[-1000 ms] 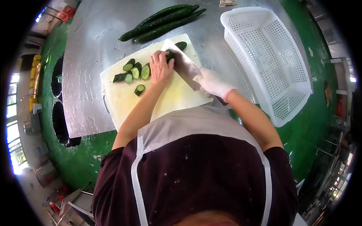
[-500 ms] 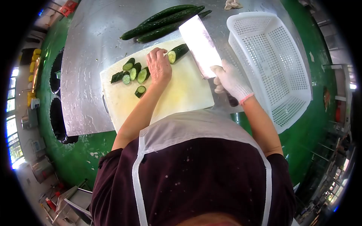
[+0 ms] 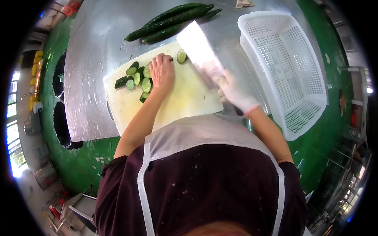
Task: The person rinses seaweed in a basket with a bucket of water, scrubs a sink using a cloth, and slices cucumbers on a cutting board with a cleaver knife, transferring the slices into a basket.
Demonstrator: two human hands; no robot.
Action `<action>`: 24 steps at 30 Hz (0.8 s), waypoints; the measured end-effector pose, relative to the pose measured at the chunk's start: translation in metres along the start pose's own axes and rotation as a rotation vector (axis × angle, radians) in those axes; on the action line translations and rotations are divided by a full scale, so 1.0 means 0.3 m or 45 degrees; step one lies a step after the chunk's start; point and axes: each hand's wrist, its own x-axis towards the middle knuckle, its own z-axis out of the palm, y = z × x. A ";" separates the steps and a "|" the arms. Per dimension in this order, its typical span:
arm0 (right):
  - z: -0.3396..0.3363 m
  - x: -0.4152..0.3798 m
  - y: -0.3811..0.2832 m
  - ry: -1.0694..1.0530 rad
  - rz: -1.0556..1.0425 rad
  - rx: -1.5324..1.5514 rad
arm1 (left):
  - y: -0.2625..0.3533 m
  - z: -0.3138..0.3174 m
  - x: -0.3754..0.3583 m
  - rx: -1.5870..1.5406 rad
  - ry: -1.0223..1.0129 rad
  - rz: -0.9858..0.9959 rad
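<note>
My left hand [image 3: 162, 72] is bare and rests on the white cutting board [image 3: 185, 94], its fingers bent together over a piece of cucumber that is mostly hidden. Cut cucumber chunks [image 3: 137, 78] lie just left of it. My right hand [image 3: 236, 92], in a white glove and slightly blurred, grips the handle of a wide cleaver [image 3: 201, 49]. The blade is tilted over the board's upper right part. Beside the blade's left edge is a cucumber piece [image 3: 181, 56] with its pale cut face showing.
Several whole cucumbers [image 3: 173, 21] lie on the metal table [image 3: 92, 51] beyond the board. A white perforated basket [image 3: 289, 72] stands at the right. A crumpled cloth [image 3: 245, 3] lies at the far edge. Green floor shows on both sides.
The cleaver and my right hand have moved left and slightly down. My left hand has shifted a little left, and the chunks beside it are pushed closer together.
</note>
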 end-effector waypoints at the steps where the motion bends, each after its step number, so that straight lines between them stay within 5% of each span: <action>1: -0.017 -0.010 -0.012 0.032 0.041 0.063 | -0.012 -0.011 -0.006 -0.002 0.003 -0.003; 6: -0.066 0.023 -0.043 0.124 0.109 0.180 | 0.024 0.002 0.018 -0.132 0.187 -0.044; 9: 0.016 0.109 0.053 -0.070 0.085 -0.287 | 0.070 0.032 0.027 -0.266 0.211 0.022; 13: 0.007 0.079 0.015 -0.087 0.075 -0.320 | 0.122 0.077 0.035 -0.262 -0.050 0.162; 17: 0.018 0.100 0.106 0.060 -0.115 -0.424 | 0.093 0.097 0.033 -0.319 -0.047 0.155; 21: -0.036 -0.006 0.030 0.194 -0.022 -0.125 | 0.051 0.011 -0.006 -0.500 -0.237 0.290; 24: -0.086 -0.059 0.011 0.331 -0.133 -0.562 | 0.073 -0.100 -0.075 -0.834 -0.751 0.146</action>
